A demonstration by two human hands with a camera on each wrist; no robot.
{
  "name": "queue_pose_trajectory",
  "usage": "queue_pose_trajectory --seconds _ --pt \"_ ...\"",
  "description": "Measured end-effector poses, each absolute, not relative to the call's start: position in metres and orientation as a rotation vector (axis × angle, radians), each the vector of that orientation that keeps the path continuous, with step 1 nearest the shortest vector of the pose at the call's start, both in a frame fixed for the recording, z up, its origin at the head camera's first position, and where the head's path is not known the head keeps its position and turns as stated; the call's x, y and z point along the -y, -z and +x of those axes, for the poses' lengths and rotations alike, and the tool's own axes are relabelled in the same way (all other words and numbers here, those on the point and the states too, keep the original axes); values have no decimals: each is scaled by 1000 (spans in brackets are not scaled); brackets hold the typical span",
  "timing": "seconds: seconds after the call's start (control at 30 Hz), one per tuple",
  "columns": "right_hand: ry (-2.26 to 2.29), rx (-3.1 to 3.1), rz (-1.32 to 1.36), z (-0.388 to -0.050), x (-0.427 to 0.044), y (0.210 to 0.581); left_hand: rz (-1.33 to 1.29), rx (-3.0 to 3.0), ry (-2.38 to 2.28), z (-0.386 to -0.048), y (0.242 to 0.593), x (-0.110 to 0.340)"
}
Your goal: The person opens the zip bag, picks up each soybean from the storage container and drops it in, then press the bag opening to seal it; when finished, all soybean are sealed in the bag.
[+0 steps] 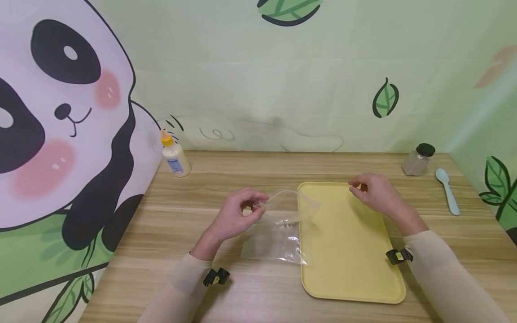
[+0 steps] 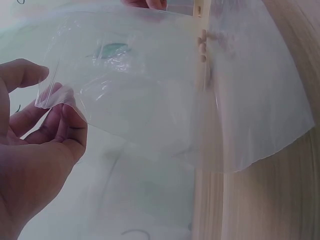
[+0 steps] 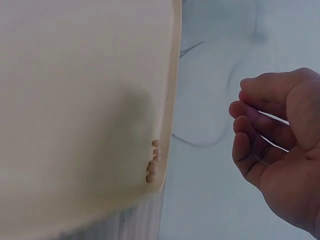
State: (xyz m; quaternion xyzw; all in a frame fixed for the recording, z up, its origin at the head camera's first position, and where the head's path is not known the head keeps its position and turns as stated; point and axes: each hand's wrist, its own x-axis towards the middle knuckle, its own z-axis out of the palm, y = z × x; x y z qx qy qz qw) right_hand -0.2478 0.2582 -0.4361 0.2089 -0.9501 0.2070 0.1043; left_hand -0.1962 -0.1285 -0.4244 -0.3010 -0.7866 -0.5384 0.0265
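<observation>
Plastic bag point(image 1: 276, 242), corner in left grip point(image 1: 235, 216).

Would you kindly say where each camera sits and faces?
Head: on the head, looking forward and down at the yellow tray; left hand, right hand, sleeves show.
Left wrist: on that wrist, facing the clear bag; left hand, right fingertips show.
Right wrist: on that wrist, facing the tray; right hand shows.
Head and left wrist share the bag.

A left hand point(image 1: 236, 213) pinches a clear plastic bag point(image 1: 268, 242) overlapping the left edge of a yellow tray point(image 1: 343, 255) on a wooden bench point(image 1: 250, 296). The right hand point(image 1: 375, 193) is at the tray's far right; a bottle point(image 1: 176, 159) stands far left.
</observation>
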Motion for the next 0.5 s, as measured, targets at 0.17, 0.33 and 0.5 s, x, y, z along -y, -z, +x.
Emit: queue_pose_trajectory --seconds 0.17,0.33,0.5 --pt "-623 2834 593 -247 -263 439 -932 2429 1656 -197 425 129" --pt "-618 2853 573 -248 -266 441 -911 2440 1668 -196 423 129" --pt "-625 2921 532 -252 -271 445 -914 2431 1671 -198 424 129"
